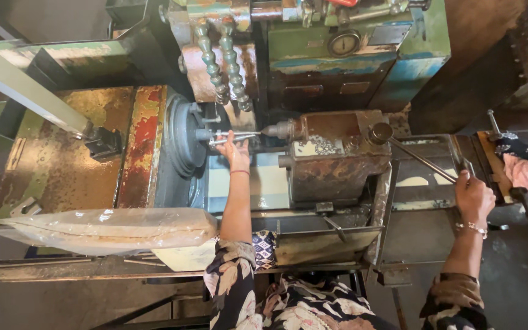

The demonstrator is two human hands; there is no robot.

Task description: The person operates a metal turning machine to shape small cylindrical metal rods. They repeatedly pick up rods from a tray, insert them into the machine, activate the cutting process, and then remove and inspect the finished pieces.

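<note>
Rust and flaking green paint cover the lathe (337, 156). Left hand (234, 150) reaches to the chuck (184, 140), its fingers closed around a thin metal rod (230, 135) that juts from the chuck toward the drill tip (271, 130). Right hand (473, 194) is wrapped around the end of the long lever (420, 160), well apart from the left.

Risk, as I judge it: the left fingers lie between chuck and drill tip, so a pull on the lever, or the chuck turning, could pinch or catch them. The loose floral sleeve (230, 275) and the wrist thread hang near the turning parts and could snag. Coolant hoses (221, 58) hang just above.

A round gauge (344, 43) with a pale face sits on the upper housing; its marks are too small to tell. A long pale plastic-wrapped bundle (105, 229) lies along the front edge at left. A pink rag (527, 174) on dark patterned cloth rests at far right.
</note>
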